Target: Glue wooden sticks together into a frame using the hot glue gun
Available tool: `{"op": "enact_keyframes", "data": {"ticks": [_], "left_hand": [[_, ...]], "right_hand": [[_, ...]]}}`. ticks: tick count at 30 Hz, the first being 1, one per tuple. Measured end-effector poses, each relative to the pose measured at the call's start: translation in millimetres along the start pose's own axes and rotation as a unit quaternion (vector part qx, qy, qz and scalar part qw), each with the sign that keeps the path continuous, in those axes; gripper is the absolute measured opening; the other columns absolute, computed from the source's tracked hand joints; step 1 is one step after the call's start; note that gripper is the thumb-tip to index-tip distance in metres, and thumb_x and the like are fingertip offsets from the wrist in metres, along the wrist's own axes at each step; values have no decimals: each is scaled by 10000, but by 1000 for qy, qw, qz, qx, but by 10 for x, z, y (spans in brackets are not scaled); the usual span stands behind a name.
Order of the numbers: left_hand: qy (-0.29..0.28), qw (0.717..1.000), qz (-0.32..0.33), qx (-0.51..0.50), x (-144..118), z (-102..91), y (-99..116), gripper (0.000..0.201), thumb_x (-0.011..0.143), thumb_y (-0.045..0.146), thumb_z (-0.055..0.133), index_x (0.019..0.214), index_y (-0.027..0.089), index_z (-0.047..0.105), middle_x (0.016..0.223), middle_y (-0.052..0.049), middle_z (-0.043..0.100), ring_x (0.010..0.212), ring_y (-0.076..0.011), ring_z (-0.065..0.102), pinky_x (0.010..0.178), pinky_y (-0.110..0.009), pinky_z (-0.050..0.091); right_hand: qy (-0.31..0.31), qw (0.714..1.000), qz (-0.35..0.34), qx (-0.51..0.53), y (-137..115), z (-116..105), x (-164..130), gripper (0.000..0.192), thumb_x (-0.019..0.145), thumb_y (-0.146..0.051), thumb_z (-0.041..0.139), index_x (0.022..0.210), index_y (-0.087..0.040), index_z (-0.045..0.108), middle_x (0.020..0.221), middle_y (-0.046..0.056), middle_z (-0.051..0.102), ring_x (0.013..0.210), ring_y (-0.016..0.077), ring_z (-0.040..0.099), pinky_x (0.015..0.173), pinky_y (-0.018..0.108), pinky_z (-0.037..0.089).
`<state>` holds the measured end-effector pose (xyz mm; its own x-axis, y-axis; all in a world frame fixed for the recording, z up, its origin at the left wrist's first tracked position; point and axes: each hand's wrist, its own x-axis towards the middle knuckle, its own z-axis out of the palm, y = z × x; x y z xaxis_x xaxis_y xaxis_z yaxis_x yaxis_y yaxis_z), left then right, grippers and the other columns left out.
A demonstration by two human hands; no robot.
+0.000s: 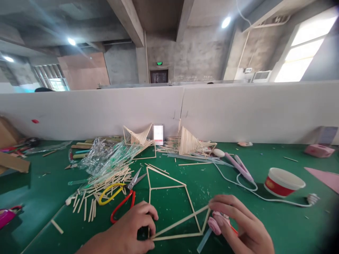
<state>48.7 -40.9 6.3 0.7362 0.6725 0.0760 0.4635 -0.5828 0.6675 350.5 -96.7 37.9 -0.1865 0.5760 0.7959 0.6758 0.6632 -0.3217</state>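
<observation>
Flat stick frame (172, 197) lies on the green tabletop (265, 218), low centre, just in front of the person; it is thin wooden sticks joined into linked triangles, long axis running from the near edge away toward the white partition (238, 113), far apex pointing away and a little left. Left hand (132, 229) has its grip closed, fingers pinching the frame's near left corner. Right hand (238, 225) sits at the near right corner, fingers curled around a pink glue gun (215, 224); its pale glue stick (203, 241) pokes out below, gun body mostly hidden by the fingers. Left of the frame: red and yellow scissors (122, 197), loose stick pile (106, 183), crumpled clear plastic (103, 157). Right: red-banded white cup (283, 181), white cord (251, 190). Two finished stick models (189, 143) stand by the partition. Concrete ceiling, bright window right. Both wrists cut off at the bottom edge.
</observation>
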Motion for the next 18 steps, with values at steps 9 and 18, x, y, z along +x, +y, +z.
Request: {"op": "enact_keyframes", "data": {"ticks": [9,18], "left_hand": [[13,1000,5,-6,-35,22,5,245,624,63,745,772,210,618,1091,-25,586,1034,-207,556,928,-339,432],[41,991,88,89,67,304,-443,176,718,303,752,744,216,601,1011,-29,619,882,-187,577,776,-291,455]], "right_hand": [[0,1000,21,17,-48,-8,44,185,844,-169,586,983,-227,694,923,86,694,817,227,701,641,291,602],[-17,1000,1,24,-74,-71,63,235,841,-140,570,1033,-233,668,926,88,691,813,213,702,659,277,602]]}}
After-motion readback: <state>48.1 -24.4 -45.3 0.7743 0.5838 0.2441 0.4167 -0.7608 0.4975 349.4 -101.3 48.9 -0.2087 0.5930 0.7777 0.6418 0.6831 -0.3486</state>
